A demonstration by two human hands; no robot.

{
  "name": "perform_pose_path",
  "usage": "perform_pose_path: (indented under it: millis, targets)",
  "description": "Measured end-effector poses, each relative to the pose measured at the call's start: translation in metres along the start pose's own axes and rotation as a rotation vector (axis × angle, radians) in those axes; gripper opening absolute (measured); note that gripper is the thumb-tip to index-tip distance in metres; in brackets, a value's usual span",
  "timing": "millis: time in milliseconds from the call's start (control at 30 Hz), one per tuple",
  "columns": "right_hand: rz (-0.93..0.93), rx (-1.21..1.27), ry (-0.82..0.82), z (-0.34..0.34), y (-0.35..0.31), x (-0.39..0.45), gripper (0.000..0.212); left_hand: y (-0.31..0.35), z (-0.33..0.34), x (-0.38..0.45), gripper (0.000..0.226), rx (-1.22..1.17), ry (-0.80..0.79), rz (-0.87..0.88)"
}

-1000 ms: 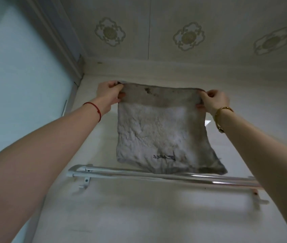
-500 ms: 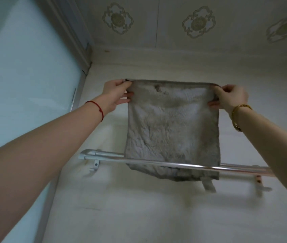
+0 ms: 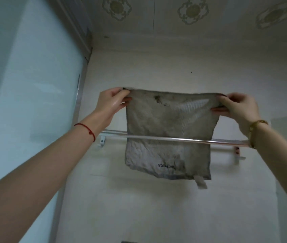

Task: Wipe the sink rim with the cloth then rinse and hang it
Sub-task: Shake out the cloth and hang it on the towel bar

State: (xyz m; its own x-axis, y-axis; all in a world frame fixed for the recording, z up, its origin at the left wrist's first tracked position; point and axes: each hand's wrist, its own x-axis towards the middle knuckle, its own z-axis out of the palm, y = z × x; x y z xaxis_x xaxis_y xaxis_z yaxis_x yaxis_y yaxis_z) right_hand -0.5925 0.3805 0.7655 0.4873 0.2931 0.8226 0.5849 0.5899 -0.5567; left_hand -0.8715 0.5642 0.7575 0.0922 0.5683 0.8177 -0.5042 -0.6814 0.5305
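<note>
Now we're at the hanging step, by the look of it. The grey cloth [image 3: 170, 123] is stretched wide and flat between two hands, high up against the pale wall [image 3: 156, 207]. The left hand [image 3: 112, 101] pinches the top left corner, thumb over the hem and fingers curled behind; the right hand [image 3: 236, 105] pinches the top right corner the same way, fingertips pressed tight on the edge. A red string bracelet [image 3: 86, 128] sits on the left wrist, a gold bangle [image 3: 255, 132] on the right.

And look where the cloth sits: its lower half drops behind the front bar of the chrome towel rail [image 3: 165, 138], the bar crossing the fabric about midway, with the bottom hem, a dark bit of stitched lettering and a small white tag [image 3: 200, 183] dangling below. Whether it passes between the two bars or behind the whole rail, I can't tell from here. The top half is still up in the air, held only by those two pinches.

So, my read: wiping and rinsing are behind us, and the hang is half made. What's needed next is to bring the top edge forward and down over the front bar, keeping both corners level so it drapes evenly, then let go. Release too soon and a wet cloth could slide off behind.
</note>
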Motion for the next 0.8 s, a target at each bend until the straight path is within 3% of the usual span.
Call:
perform_pose_path:
  millis: [133, 267, 333, 400, 533, 667, 800]
  targets:
    - [0.014, 0.033, -0.059, -0.015, 0.017, -0.057, 0.003, -0.009, -0.017, -0.063, 0.034, -0.067, -0.003, 0.011]
    - [0.124, 0.094, -0.119, -0.02, 0.041, -0.103, 0.023, -0.037, -0.023, -0.111, 0.039, -0.081, 0.012, -0.048]
    - [0.203, 0.252, -0.142, -0.019, 0.05, -0.12, 0.035, -0.056, -0.022, -0.129, 0.026, -0.052, 0.084, -0.1]
    - [0.285, 0.374, -0.09, -0.016, 0.061, -0.132, 0.039, -0.079, -0.021, -0.145, 0.022, 0.032, 0.145, -0.186]
    - [0.414, 0.176, 0.113, -0.007, 0.096, -0.143, 0.028, -0.115, -0.019, -0.154, 0.055, -0.015, 0.241, -0.411]
    - [0.536, 0.178, 0.087, -0.001, 0.121, -0.136, 0.048, -0.13, -0.017, -0.14, 0.069, -0.166, 0.072, -0.51]
    - [0.559, 0.275, -0.055, 0.004, 0.138, -0.128, 0.031, -0.137, -0.022, -0.125, 0.054, -0.12, -0.047, -0.505]
